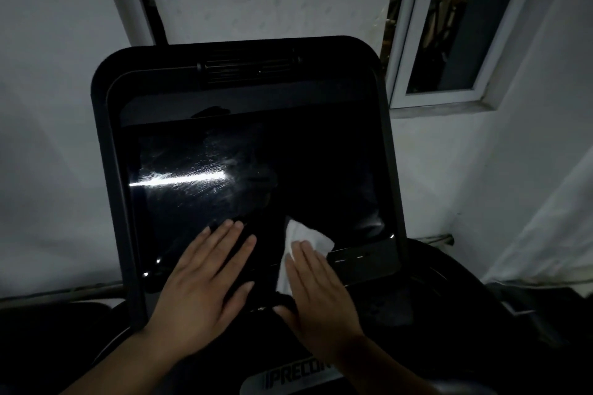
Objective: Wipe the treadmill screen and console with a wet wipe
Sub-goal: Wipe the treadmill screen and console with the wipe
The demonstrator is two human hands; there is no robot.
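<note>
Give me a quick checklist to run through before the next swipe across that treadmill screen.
1. Wet wipe under the right hand: ok, pressed flat at the screen's lower edge.
2. Left hand steadying: ok, flat on the screen.
3. Wipe opened out: not ok, bunched.
4. Streaks gone: not ok, smears show beside the light glare.
5. Upper vent wiped: cannot tell.
6. Wipe's wetness: cannot tell.

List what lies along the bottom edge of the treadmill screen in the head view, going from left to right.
Console frame → left hand, flat on the screen → wet wipe → right hand, pressing on the wipe → grey strip with small marks → white wall.
</note>
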